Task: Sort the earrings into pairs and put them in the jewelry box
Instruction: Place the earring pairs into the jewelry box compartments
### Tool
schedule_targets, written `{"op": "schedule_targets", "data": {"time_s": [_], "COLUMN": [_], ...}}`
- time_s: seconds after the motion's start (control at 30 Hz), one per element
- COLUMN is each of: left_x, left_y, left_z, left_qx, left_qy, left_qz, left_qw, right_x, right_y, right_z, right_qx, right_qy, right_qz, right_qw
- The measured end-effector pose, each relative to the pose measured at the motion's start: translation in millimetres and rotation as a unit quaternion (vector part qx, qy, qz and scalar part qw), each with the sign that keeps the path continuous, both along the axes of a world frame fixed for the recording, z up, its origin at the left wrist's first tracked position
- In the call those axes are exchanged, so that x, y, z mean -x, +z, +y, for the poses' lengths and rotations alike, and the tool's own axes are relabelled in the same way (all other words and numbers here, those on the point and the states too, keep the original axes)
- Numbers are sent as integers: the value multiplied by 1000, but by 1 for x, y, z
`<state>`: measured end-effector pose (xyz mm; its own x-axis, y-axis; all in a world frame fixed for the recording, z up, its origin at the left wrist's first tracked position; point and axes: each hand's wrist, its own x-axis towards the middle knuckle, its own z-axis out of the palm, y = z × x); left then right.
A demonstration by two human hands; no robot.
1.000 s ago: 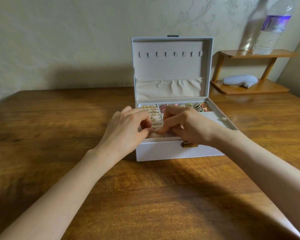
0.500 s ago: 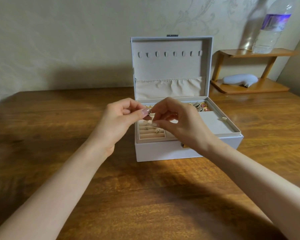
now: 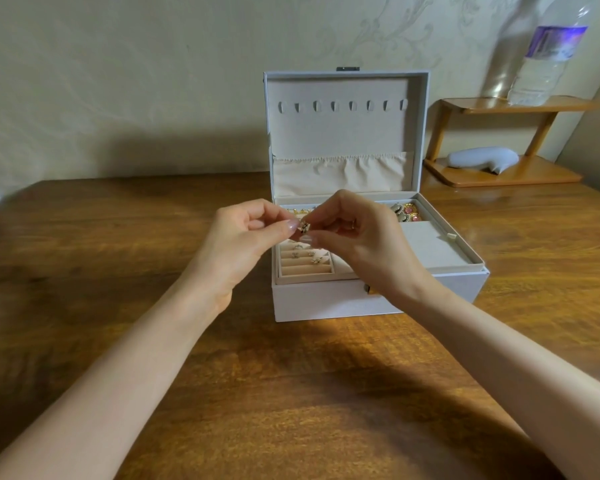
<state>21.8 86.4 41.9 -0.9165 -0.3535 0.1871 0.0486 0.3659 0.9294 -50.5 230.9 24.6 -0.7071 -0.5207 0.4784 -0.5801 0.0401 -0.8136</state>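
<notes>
Gold earring point(image 3: 304, 226) hung above the box point(image 3: 361, 303), over its front-left rolls point(image 3: 305, 268). Left hand point(image 3: 236, 244) and right hand point(image 3: 357, 244) both pinched it, probably raised for matching against studs point(image 3: 303, 254) already seated there.

Two bare forearms reach in from the lower corners and angle toward each other, wrists lifted. The left hand point(image 3: 243, 233) has its palm turned toward the right, with thumb and forefinger drawn together at the tips and the other fingers curled into the palm. The right hand point(image 3: 357, 237) faces it with the wrist bent, the forefinger arched over the thumb and the remaining fingers loosely curled. The fingertips of both hands meet, pinching one earring point(image 3: 304, 227) between them. Pale polished nails show on both thumbs.
</notes>
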Motion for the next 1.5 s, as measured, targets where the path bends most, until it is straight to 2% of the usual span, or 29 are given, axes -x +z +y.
{"op": "schedule_targets", "data": {"time_s": [0.2, 0.33, 0.53, 0.63, 0.8, 1.0, 1.27, 1.4, 1.5], "left_x": [0, 0, 4, 5, 4, 1, 5, 4, 2], "left_y": [0, -2, -8, -8, -8, -9, -12, -11, -8], "left_z": [1, 3, 4, -2, 0, 3, 4, 0, -4], "left_qx": [14, 31, 142, 226, 341, 436, 493, 519, 526], "left_qy": [-24, -38, -10, -5, -2, -8, 6, -21, -42], "left_qz": [-5, 5, 37, 44, 13, 13, 9, -15, -32], "left_qw": [1000, 999, 989, 973, 940, 900, 870, 855, 849], "right_x": [2, 1, 0, 4, 11, 8, 9, 9, 11], "right_y": [0, -2, -5, -2, 0, -4, -6, -7, -7], "right_z": [3, 1, -2, 4, 17, 18, 19, 19, 21], "right_qx": [9, 4, -40, -69, -31, -15, -8, -18, -61], "right_qy": [-4, -32, -46, -64, -90, -93, -80, -77, -76], "right_qz": [-2, 37, 115, 120, 79, 78, 75, 77, 100], "right_qw": [1000, 999, 991, 988, 992, 992, 994, 994, 990]}}
